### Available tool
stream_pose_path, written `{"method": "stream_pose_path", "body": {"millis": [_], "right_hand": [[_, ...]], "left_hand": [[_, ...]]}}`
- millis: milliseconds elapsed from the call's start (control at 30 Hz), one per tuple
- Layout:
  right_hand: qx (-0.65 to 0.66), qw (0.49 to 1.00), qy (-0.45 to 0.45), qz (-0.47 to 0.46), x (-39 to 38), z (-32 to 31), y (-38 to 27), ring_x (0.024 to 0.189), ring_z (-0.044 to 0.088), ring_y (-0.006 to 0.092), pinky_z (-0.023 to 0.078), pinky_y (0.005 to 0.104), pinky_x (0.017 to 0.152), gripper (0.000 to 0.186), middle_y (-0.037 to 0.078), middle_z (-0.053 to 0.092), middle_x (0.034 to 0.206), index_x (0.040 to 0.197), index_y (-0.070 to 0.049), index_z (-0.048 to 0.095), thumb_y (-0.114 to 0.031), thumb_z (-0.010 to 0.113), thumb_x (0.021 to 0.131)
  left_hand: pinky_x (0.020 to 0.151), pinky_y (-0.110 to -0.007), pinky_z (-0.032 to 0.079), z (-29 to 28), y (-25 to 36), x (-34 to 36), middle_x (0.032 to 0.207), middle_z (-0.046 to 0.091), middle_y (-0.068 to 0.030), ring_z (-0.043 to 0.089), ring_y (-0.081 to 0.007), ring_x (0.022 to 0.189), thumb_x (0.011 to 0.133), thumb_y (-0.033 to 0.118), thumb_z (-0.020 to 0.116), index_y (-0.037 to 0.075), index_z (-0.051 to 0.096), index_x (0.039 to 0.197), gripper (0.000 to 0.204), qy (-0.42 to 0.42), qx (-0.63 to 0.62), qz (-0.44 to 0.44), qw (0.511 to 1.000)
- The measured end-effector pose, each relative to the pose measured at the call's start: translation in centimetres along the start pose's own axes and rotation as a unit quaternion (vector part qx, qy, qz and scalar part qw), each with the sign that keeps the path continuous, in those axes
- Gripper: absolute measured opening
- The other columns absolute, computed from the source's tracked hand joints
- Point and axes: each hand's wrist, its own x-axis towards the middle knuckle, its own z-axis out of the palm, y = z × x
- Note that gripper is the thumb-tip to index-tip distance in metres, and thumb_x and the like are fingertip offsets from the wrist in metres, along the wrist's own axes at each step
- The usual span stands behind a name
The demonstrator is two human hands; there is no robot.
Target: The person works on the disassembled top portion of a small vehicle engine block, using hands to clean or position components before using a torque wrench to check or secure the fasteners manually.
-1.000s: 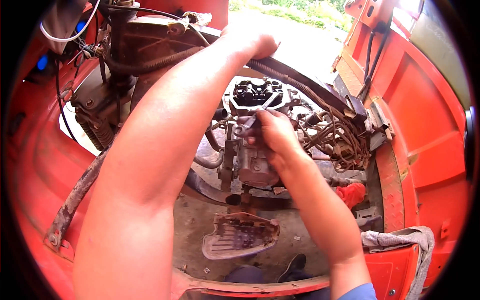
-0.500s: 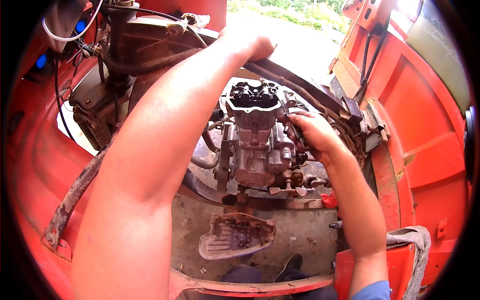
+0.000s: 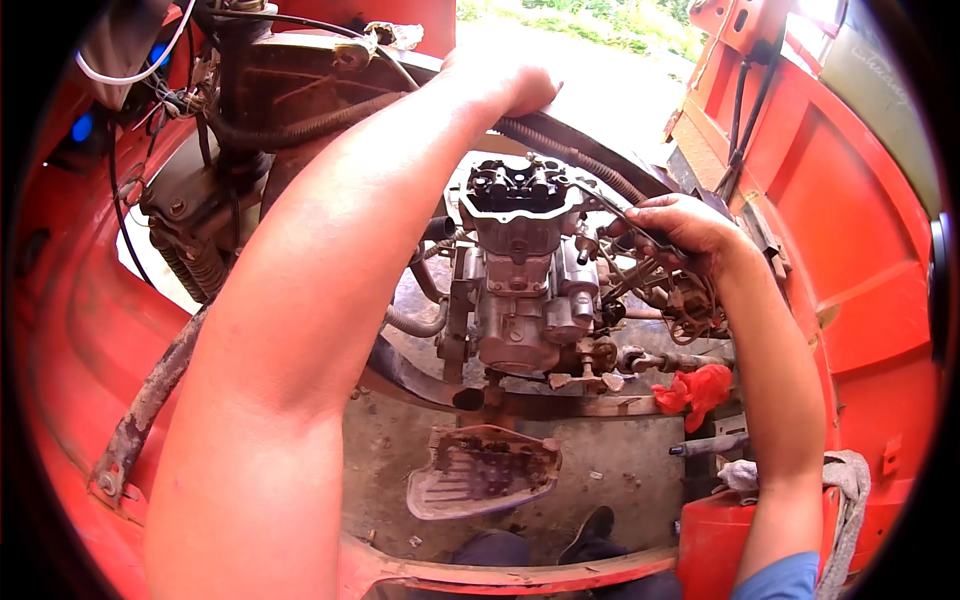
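My left arm reaches far forward, and my left hand [image 3: 508, 80] rests at the dark frame beam [image 3: 575, 137] behind the engine; glare and the hand itself hide its fingers. The grey engine [image 3: 522, 290] stands upright with its top uncovered, valve parts [image 3: 520, 182] showing in the dark opening. My right hand [image 3: 680, 232] is closed around a slim metal wrench [image 3: 607, 202], just right of the engine's top. The wrench slants up to the left, its far end at the right rim of the opening. Exactly what that end touches is too small to tell.
Red body panels [image 3: 840, 230] enclose both sides. A corrugated hose [image 3: 590, 160] runs along the beam. Below the engine lies a dirty ribbed tray-like cover [image 3: 485, 475] on the concrete. A red rag [image 3: 695, 392] and a grey cloth [image 3: 848, 490] are at the right.
My right hand has moved right, away from the engine's side, and the wrench has swung to a flatter slant. My left hand has stayed at the beam.
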Motion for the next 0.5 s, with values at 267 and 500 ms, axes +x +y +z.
{"method": "stream_pose_path", "body": {"millis": [267, 500], "right_hand": [[0.176, 0.982, 0.046, -0.050, -0.3, 7.1, 3.0, 0.052, 0.057, 0.0061, 0.041, 0.0185, 0.040, 0.023, 0.003, 0.067, 0.077, 0.114, -0.001, 0.072, -0.018, 0.061, 0.103], [0.402, 0.907, 0.092, -0.083, 2.0, 17.5, 0.7, 0.062, 0.066, 0.0171, 0.054, 0.0272, 0.050, 0.023, 0.014, 0.074, 0.094, 0.117, -0.001, 0.059, -0.018, 0.048, 0.108]], "left_hand": [[0.104, -0.044, 0.049, -2.7, 3.2, -2.3, 0.133, 0.067, -0.0103, 0.063, -0.0309, 0.122, 0.104, 0.045, 0.044, 0.015, 0.066, 0.132, 0.047, -0.051, 0.144, -0.075, 0.985], [0.104, -0.044, 0.049, -2.3, 2.7, -1.8, 0.134, 0.066, -0.0103, 0.062, -0.0310, 0.123, 0.103, 0.045, 0.046, 0.015, 0.064, 0.133, 0.046, 0.001, 0.149, -0.063, 0.987]]}}
